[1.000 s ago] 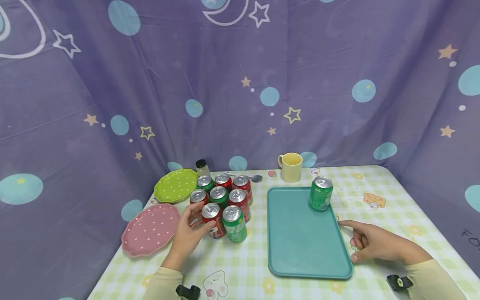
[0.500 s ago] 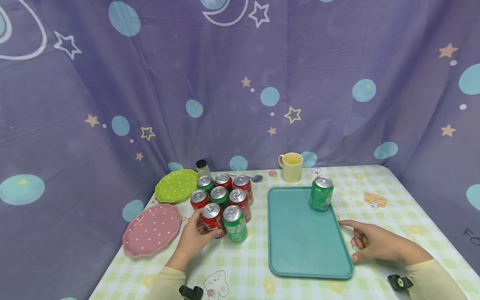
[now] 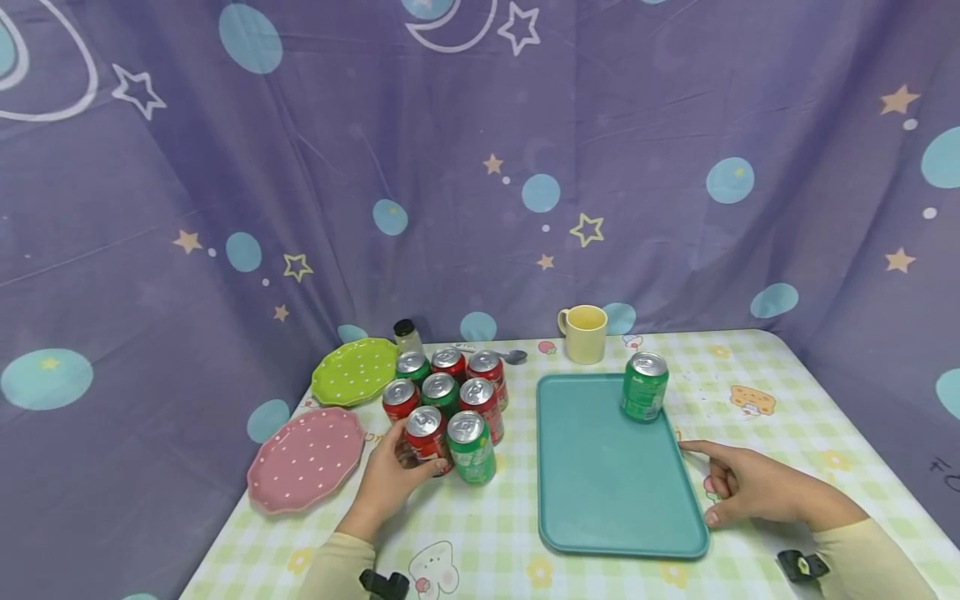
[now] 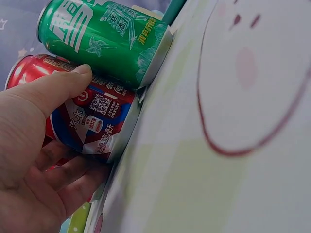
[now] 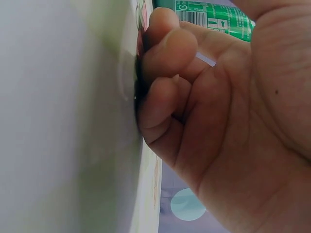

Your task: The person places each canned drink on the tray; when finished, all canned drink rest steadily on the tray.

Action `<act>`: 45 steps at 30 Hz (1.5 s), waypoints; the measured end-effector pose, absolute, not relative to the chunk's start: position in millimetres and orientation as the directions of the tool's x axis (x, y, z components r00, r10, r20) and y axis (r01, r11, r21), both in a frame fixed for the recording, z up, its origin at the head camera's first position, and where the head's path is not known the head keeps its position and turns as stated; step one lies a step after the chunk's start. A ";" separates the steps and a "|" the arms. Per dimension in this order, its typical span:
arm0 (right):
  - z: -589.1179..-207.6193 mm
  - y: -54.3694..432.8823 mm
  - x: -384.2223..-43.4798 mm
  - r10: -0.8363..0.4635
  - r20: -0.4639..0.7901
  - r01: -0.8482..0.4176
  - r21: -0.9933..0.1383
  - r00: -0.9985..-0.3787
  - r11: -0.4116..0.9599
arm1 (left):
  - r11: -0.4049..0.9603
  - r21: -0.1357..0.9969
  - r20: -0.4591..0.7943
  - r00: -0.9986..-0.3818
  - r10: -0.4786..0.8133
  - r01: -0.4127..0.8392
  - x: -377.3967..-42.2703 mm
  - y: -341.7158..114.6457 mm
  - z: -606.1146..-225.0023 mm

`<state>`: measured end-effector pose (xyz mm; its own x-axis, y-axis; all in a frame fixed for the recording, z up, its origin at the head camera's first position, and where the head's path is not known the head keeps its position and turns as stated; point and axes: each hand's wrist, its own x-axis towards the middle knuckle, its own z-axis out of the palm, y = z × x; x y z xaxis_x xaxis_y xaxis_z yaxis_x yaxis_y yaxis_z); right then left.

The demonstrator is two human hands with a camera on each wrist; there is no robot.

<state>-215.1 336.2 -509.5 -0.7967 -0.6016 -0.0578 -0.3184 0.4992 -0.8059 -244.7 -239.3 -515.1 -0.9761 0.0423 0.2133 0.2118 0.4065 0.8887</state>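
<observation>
In the head view, my left hand (image 3: 392,479) grips a red soda can (image 3: 426,429) at the front of a cluster of upright cans. The left wrist view has the thumb across the front of this red can (image 4: 92,109) and the other fingers behind its side. Right beside it stands a green soda can (image 3: 471,450). My right hand (image 3: 757,487) rests at the right edge of a teal tray (image 3: 615,475), index finger and thumb at the rim, the remaining fingers curled under. Another green can (image 3: 645,387) stands at the tray's far right corner.
Left of the cans lie a pink dotted plate (image 3: 306,460) and a green dotted plate (image 3: 355,372). Behind them stand a black-capped jar (image 3: 406,335), a spoon (image 3: 513,357) and a yellow mug (image 3: 585,335). A purple curtain (image 3: 450,275) hangs behind the table.
My left hand has shifted slightly right and closed in around the red can, its thumb now further across the front. The right hand and the tray stay put.
</observation>
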 end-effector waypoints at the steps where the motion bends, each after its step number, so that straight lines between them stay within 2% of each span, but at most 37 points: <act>1: -509.5 336.2 -215.1 -0.602 -0.057 -0.319 -0.806 -0.797 0.499 | 0.399 0.892 0.215 -0.976 0.041 0.213 -244.6 -239.2 -514.8; 10: -508.3 336.5 -214.5 -0.605 -0.056 -0.316 -0.812 -0.794 0.491 | 0.380 0.885 0.286 -0.958 0.013 0.269 -243.3 -239.4 -507.1; 22: -508.7 336.1 -213.7 -0.610 -0.053 -0.307 -0.828 -0.790 0.469 | 0.452 0.831 0.432 -0.888 -0.154 0.326 -232.0 -242.2 -485.9; 34: -508.2 336.4 -213.7 -0.612 -0.049 -0.309 -0.831 -0.789 0.464 | 0.337 0.821 0.543 -0.812 -0.213 0.461 -216.7 -232.4 -444.0; 45: -508.4 336.8 -213.8 -0.613 -0.040 -0.329 -0.816 -0.789 0.476 | 0.308 0.820 0.552 -0.809 -0.200 0.483 -210.4 -213.8 -408.5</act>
